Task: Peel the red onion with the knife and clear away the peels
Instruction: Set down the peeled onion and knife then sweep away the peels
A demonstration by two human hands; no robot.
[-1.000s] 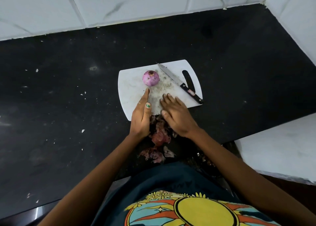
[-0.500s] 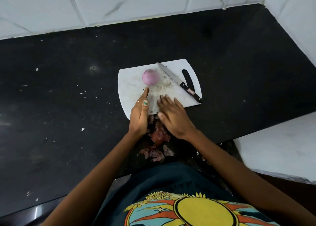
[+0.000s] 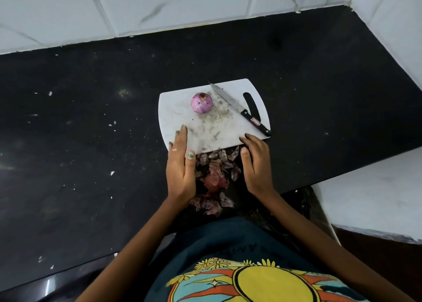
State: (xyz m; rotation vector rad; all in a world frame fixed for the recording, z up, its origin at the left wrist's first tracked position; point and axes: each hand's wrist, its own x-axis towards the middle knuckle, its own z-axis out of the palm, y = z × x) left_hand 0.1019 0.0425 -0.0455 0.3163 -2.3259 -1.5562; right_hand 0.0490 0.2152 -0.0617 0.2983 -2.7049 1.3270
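- The black surface [image 3: 91, 142] fills most of your view, speckled with pale flecks, and white tiled wall [image 3: 159, 5] runs along its far edge and up the right side
- The white cutting board [image 3: 173, 110] lies at the middle of the surface, its handle slot at the right end, its near half dusted with dark crumbs
- Your left hand [image 3: 180, 164] rests at the near left corner of the board, fingers straight and together, the fingertips on the board and the palm on edge over the surface; its grip is released, holding nothing
- Your right hand [image 3: 257, 162] sits at the near right corner, fingers loosely bent with the tips touching the board's near edge; its grip is also released, holding nothing
- The peels [image 3: 215, 176] lie in a loose pile on the surface between your two hands, from the board's near edge toward your body
- The knife [image 3: 239, 109] lies flat on the right part of the board, tip pointing far-left, black handle reaching the near right edge
- The red onion [image 3: 201, 103], peeled and pale purple, sits on the far middle of the board, just left of the knife's blade, apart from both hands
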